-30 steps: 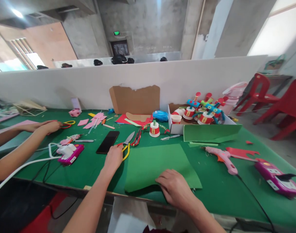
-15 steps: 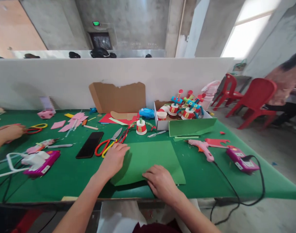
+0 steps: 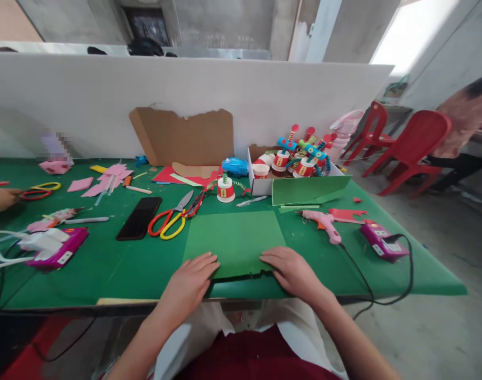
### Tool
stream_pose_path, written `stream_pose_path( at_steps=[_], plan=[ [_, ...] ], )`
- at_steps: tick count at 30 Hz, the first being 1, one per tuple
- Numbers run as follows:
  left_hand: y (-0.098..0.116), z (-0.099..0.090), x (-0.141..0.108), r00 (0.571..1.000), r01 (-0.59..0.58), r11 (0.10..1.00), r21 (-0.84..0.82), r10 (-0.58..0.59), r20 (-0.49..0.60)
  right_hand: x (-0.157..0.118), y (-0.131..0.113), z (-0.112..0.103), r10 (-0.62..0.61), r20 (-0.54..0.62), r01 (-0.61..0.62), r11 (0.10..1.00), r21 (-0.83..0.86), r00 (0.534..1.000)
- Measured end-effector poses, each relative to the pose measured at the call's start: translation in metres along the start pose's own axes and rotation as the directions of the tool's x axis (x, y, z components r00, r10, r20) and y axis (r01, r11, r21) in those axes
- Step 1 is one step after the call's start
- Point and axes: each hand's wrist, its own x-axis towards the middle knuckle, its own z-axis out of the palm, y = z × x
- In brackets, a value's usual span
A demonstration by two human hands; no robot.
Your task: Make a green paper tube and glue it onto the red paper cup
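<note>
green paper (image 3: 235, 232) lies on a green tabletop (image 3: 126, 272), wall (image 3: 225, 24) seemingly concrete.

At seven o'clock, the left hand (image 3: 190, 282) hides a corner of the green paper (image 3: 235, 237); at nine, I see a co-worker's hand (image 3: 2, 201) cut off.

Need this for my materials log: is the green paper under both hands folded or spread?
Spread: the green paper shows one broad, unfolded face, left hand and right hand at its near corners.
</note>
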Motion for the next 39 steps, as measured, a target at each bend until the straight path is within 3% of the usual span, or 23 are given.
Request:
stream_pose_path(
  at_steps=[4, 8, 12, 16, 21, 26, 29, 31, 33, 35, 39],
  plan=[
    [-0.025, -0.008, 0.0, 0.999, 0.015, 0.967, -0.254, -0.024, -0.034, -0.013, 0.019, -0.007, 0.083, -0.111, -0.067, 0.988, 0.139, 0.99],
    [-0.04, -0.018, 0.008, 0.977, 0.134, 0.87, -0.474, -0.197, -0.086, -0.006, 0.024, -0.008, 0.29, -0.159, -0.239, 0.93, 0.278, 0.944],
    [-0.042, -0.018, 0.015, 0.909, 0.283, 0.829, -0.482, -0.392, -0.141, 0.006, 0.021, -0.006, 0.418, -0.172, -0.373, 0.896, 0.24, 0.892],
    [-0.042, -0.015, 0.016, 0.844, 0.388, 0.804, -0.45, -0.506, -0.177, 0.012, 0.018, -0.003, 0.443, -0.215, -0.41, 0.894, 0.18, 0.871],
    [-0.039, -0.016, 0.02, 0.837, 0.399, 0.808, -0.433, -0.514, -0.189, 0.014, 0.017, 0.001, 0.491, -0.21, -0.478, 0.871, 0.113, 0.845],
    [-0.028, -0.013, 0.025, 0.8, 0.425, 0.835, -0.35, -0.527, -0.286, 0.017, 0.013, -0.004, 0.537, -0.168, -0.542, 0.84, 0.022, 0.826],
    [-0.025, -0.008, 0.026, 0.823, 0.329, 0.879, -0.345, -0.446, -0.353, 0.021, 0.002, -0.01, 0.48, -0.273, -0.519, 0.85, -0.092, 0.834],
    [-0.028, -0.003, 0.024, 0.835, 0.26, 0.897, -0.357, -0.395, -0.384, 0.028, -0.009, -0.014, 0.366, -0.334, -0.426, 0.896, -0.128, 0.869],
    [-0.034, 0.001, 0.021, 0.838, 0.223, 0.905, -0.363, -0.368, -0.403, 0.037, -0.018, -0.017, 0.255, -0.301, -0.299, 0.948, -0.11, 0.919],
    [-0.039, 0.003, 0.018, 0.838, 0.216, 0.912, -0.349, -0.356, -0.413, 0.047, -0.023, -0.018, 0.212, -0.172, -0.224, 0.973, -0.055, 0.962],
    [-0.036, -0.004, 0.015, 0.837, 0.212, 0.956, -0.204, -0.285, -0.467, 0.064, -0.015, -0.015, 0.243, 0.14, -0.261, 0.957, 0.129, 0.96]
  ],
)
